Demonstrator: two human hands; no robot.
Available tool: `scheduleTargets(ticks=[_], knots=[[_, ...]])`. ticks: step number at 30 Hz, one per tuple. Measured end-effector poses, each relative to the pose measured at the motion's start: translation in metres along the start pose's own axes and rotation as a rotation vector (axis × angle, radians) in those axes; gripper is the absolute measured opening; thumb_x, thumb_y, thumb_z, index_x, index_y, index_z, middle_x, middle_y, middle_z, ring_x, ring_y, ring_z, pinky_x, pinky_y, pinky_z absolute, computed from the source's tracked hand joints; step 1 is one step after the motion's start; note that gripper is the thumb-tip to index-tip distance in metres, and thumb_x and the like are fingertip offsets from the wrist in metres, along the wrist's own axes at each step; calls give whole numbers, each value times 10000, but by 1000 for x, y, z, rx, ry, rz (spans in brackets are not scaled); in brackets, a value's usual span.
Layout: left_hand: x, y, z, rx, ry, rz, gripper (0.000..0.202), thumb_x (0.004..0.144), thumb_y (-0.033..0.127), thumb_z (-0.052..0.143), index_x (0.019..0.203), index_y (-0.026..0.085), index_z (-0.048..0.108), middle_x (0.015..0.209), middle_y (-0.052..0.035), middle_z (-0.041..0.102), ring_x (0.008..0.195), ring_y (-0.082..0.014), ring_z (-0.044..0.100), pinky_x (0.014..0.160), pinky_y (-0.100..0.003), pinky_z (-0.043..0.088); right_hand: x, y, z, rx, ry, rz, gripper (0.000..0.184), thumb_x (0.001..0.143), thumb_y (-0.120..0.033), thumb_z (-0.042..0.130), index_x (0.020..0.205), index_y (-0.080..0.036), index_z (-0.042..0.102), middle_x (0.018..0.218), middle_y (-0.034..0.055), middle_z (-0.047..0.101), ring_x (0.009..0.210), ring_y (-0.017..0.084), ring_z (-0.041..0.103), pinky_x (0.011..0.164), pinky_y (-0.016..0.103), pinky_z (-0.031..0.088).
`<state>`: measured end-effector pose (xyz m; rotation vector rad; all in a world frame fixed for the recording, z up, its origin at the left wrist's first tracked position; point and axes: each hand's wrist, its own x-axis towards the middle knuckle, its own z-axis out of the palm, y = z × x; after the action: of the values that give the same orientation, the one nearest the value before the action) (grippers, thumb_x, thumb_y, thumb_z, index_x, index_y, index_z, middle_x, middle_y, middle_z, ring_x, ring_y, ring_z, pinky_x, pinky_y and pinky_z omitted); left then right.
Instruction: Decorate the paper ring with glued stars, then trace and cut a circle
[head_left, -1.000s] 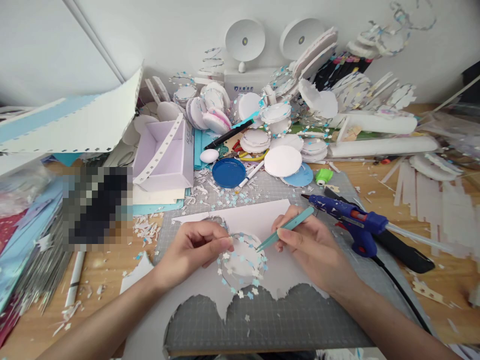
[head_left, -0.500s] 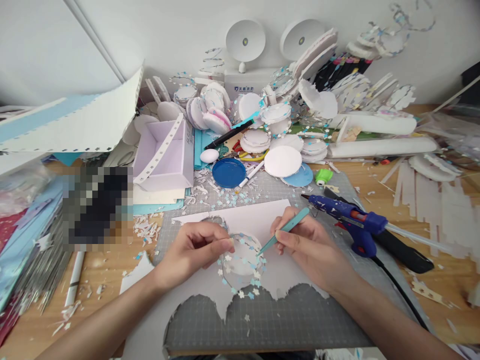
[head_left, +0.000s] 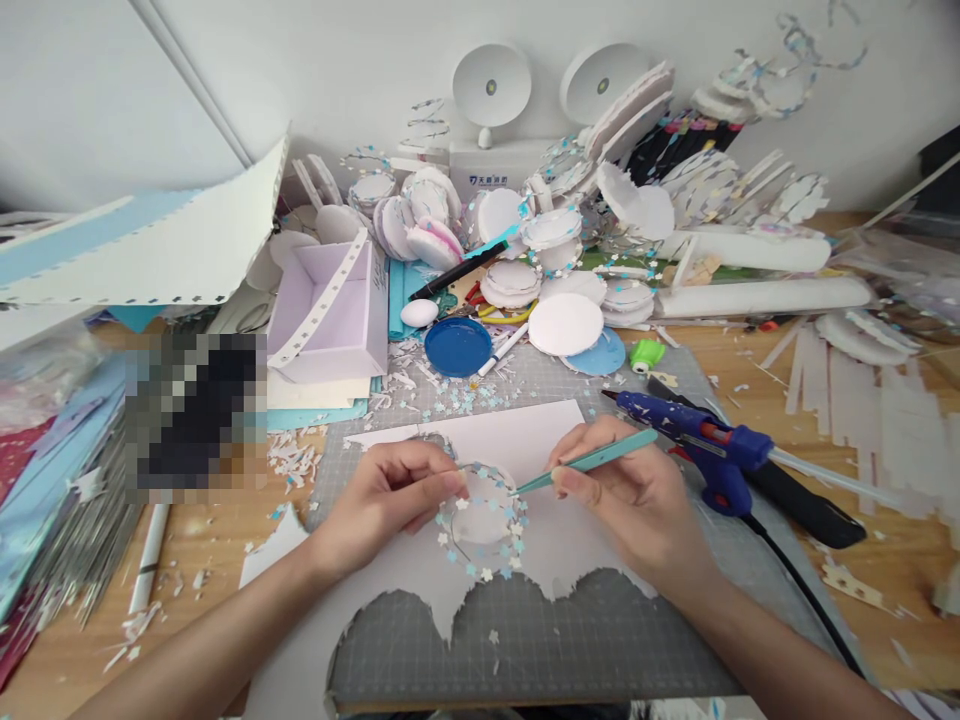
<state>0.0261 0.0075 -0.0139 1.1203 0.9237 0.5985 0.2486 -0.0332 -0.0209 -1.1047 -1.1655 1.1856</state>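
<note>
Between my hands is a coiled wire ring [head_left: 517, 540] dotted with small white and blue paper flowers, around a round white disc [head_left: 480, 515]. My left hand [head_left: 409, 495] pinches the ring's left upper side between thumb and fingertips. Teal tweezers [head_left: 611, 452] are gripped in my right hand [head_left: 619, 490], their tips at the ring's right upper side. Whether the tips hold a flower is too small to tell. Under both hands lies a white paper sheet [head_left: 540, 425] with a ragged, scalloped cut edge, on a grey cutting mat [head_left: 585, 640].
A blue glue gun [head_left: 690, 425] with its cord lies at the right. Beyond the hands are a blue lid [head_left: 457, 347], loose paper flowers [head_left: 465, 398], a lilac box [head_left: 330, 305] and piled white discs [head_left: 566, 322]. A white marker [head_left: 150, 555] lies at the left.
The tweezers have swung to a flatter angle, their handle end moving right and down as my right hand shifted slightly right. The flowered ring has tilted and risen a little; my left hand keeps its pinch.
</note>
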Motion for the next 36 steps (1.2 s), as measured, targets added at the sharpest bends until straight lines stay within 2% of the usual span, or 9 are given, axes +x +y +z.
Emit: scheduleTargets(ticks=[5,13,16,20,22,25,30,32,36], knots=[[0,-1,0,-13,-4,-1,248,814,324,668,664,127,662,437,66,401,395,-39,288,403,-202,183,2,5,-2,143,-3,125,72,790,-250,698,785,-220,633,765,-2,566,641,123,539,592,262,465],[-1,-3,-3,47,11,19,248,845,332,628,695,136,647,452,66,405,398,-43,281,403,-204,190,9,2,-1,393,138,329,151,679,-274,777,689,-198,646,710,-11,553,601,98,532,564,235,461],[-2,-2,-3,216,44,49,276,873,346,581,698,139,635,482,61,418,428,-52,302,421,-198,224,10,2,-1,407,195,347,187,660,-290,795,704,-197,639,709,-15,557,603,92,538,571,222,471],[-1,-2,-4,576,171,206,273,886,342,549,735,140,653,578,22,512,530,-84,395,485,-202,295,11,3,-1,449,243,376,222,656,-281,803,750,-206,617,731,-24,570,613,79,547,590,197,475],[0,-4,-5,671,207,247,267,895,347,529,779,145,660,569,26,514,530,-89,399,486,-202,303,11,3,-1,469,239,379,226,665,-272,799,770,-211,608,740,-25,579,623,78,553,603,190,476],[1,-6,-7,755,216,259,264,906,336,500,791,154,653,535,44,482,503,-84,366,478,-196,296,11,3,-2,496,156,366,188,694,-250,776,757,-208,604,738,-22,587,631,77,554,611,185,468],[2,-8,-9,843,170,246,283,913,306,448,736,156,610,543,47,470,508,-84,357,492,-193,296,8,2,-5,618,-192,311,144,748,-261,726,778,-224,591,719,-11,594,612,91,530,576,205,429],[2,-8,-9,861,169,239,285,907,300,443,706,157,585,544,50,452,514,-84,355,499,-194,295,7,2,-6,659,-294,282,130,756,-259,712,791,-226,591,715,-9,584,598,94,516,557,211,405],[2,-9,-8,901,169,230,280,890,285,439,663,160,545,545,54,419,515,-84,338,500,-198,276,6,4,-9,699,-322,229,119,755,-249,698,790,-231,586,704,-7,554,584,94,486,529,209,366]])
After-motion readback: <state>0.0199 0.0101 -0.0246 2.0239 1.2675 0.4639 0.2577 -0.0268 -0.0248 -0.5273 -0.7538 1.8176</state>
